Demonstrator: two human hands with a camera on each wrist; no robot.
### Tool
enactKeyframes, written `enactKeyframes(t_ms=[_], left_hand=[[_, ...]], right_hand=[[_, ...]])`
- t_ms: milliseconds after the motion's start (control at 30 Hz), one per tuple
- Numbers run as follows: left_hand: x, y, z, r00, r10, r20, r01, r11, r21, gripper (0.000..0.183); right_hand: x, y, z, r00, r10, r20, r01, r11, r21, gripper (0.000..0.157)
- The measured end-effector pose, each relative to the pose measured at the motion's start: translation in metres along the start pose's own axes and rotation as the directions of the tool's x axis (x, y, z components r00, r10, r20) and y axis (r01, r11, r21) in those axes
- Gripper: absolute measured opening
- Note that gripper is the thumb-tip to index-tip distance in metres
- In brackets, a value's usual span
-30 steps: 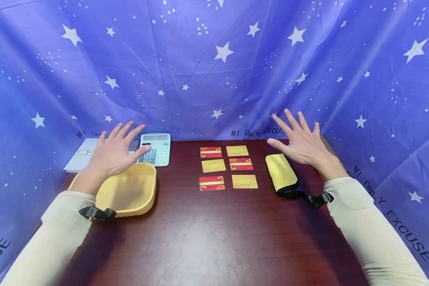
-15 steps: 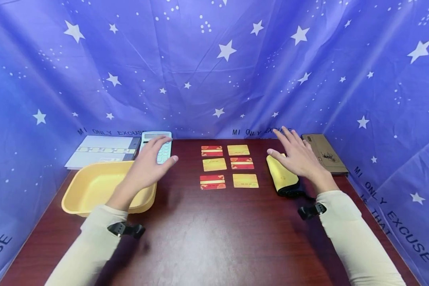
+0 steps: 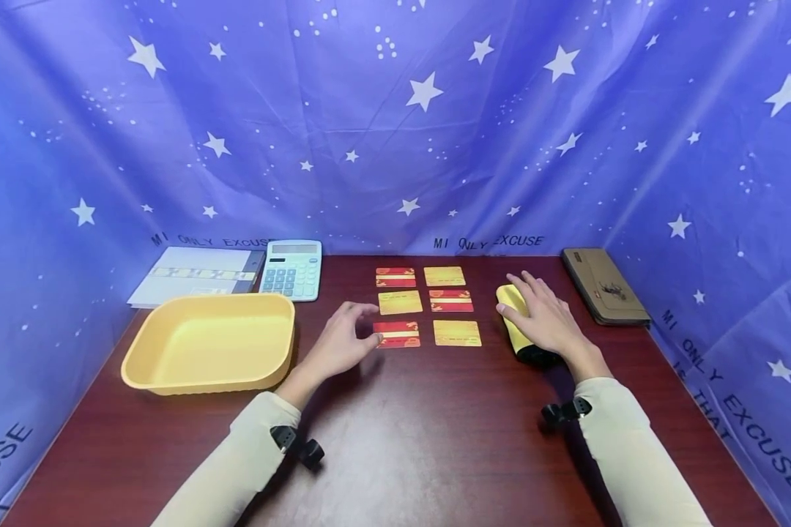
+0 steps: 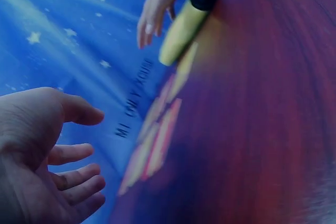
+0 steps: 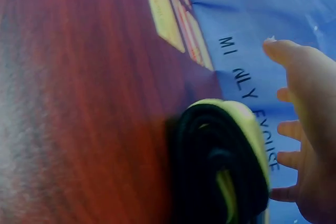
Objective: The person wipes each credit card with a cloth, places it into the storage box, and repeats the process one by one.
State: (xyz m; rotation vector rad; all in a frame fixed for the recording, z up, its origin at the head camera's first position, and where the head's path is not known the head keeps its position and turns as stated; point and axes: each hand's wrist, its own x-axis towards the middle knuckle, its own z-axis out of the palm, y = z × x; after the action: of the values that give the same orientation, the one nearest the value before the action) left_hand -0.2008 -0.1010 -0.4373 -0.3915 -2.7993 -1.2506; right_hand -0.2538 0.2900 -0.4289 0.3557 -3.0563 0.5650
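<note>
In the head view, my left hand (image 3: 343,340) is at the left edge of the cards, its thumb and fingers apart and nothing between them. Its thumb tip overlaps the front-left red card (image 3: 398,334); touching cannot be told. Two rows of red and yellow cards lie flat, among them a yellow card (image 3: 400,302) and a red card (image 3: 451,301). Over a rolled yellow-and-black cloth (image 3: 513,329) is my right hand (image 3: 543,315), partly hiding it. From the right wrist view, the right hand (image 5: 315,129) has spread fingers beside the rolled cloth (image 5: 220,156), not gripping it.
A yellow basin (image 3: 204,380) stands on the left of the dark wooden table (image 3: 402,439). Behind it are a grey-white binder (image 3: 191,272) and a light-blue calculator (image 3: 292,271). A brown wallet (image 3: 606,285) lies back right. A starry blue curtain (image 3: 369,110) surrounds the table.
My left hand has come from over the basin, past the calculator, rightward and down to the cards. My right hand has lowered toward the rolled cloth, uncovering the brown wallet.
</note>
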Motion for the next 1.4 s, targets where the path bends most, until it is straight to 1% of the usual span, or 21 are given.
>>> enactKeyframes(t_ms=[67, 167, 267, 367, 500, 733, 867, 1067, 1200, 1400], left_hand=[[0.002, -0.008, 0.008, 1.0, -0.02, 0.003, 0.02, 1.0, 0.016, 0.054], [0.004, -0.016, 0.017, 0.999, -0.045, 0.005, 0.045, 0.997, 0.066, 0.056], [0.006, -0.017, 0.022, 0.997, -0.075, 0.018, 0.073, 0.991, 0.109, 0.059], [0.007, -0.014, 0.024, 0.994, -0.105, 0.03, 0.1, 0.987, 0.127, 0.063], [0.01, -0.013, 0.026, 0.992, -0.122, 0.027, 0.116, 0.98, 0.158, 0.064], [0.012, -0.018, 0.031, 0.991, -0.132, 0.006, 0.128, 0.969, 0.21, 0.06], [0.013, -0.019, 0.031, 0.992, -0.126, -0.007, 0.125, 0.97, 0.211, 0.052], [0.015, -0.018, 0.028, 0.989, -0.149, -0.003, 0.146, 0.965, 0.219, 0.046], [0.017, -0.017, 0.028, 0.986, -0.166, 0.002, 0.162, 0.962, 0.218, 0.047], [0.016, -0.017, 0.029, 0.983, -0.184, -0.023, 0.185, 0.966, 0.181, 0.051]], right_hand=[[0.0, 0.002, 0.005, 1.0, 0.01, 0.004, -0.01, 1.0, 0.002, 0.079], [0.0, 0.004, 0.012, 0.999, 0.046, 0.028, -0.046, 0.999, -0.008, 0.08], [-0.001, 0.005, 0.016, 0.994, 0.087, 0.064, -0.086, 0.996, -0.027, 0.081], [-0.001, 0.005, 0.019, 0.991, 0.109, 0.075, -0.106, 0.993, -0.041, 0.081], [-0.001, 0.005, 0.02, 0.991, 0.122, 0.049, -0.119, 0.991, -0.056, 0.076], [-0.006, 0.0, 0.023, 0.989, 0.148, -0.005, -0.148, 0.988, -0.054, 0.068], [-0.007, -0.003, 0.026, 0.989, 0.137, -0.046, -0.14, 0.988, -0.062, 0.064], [-0.004, -0.002, 0.03, 0.99, 0.081, -0.114, -0.091, 0.993, -0.081, 0.061], [-0.003, 0.003, 0.032, 0.988, 0.073, -0.138, -0.081, 0.995, -0.052, 0.059], [-0.002, 0.009, 0.033, 0.982, 0.073, -0.172, -0.071, 0.997, 0.018, 0.057]])
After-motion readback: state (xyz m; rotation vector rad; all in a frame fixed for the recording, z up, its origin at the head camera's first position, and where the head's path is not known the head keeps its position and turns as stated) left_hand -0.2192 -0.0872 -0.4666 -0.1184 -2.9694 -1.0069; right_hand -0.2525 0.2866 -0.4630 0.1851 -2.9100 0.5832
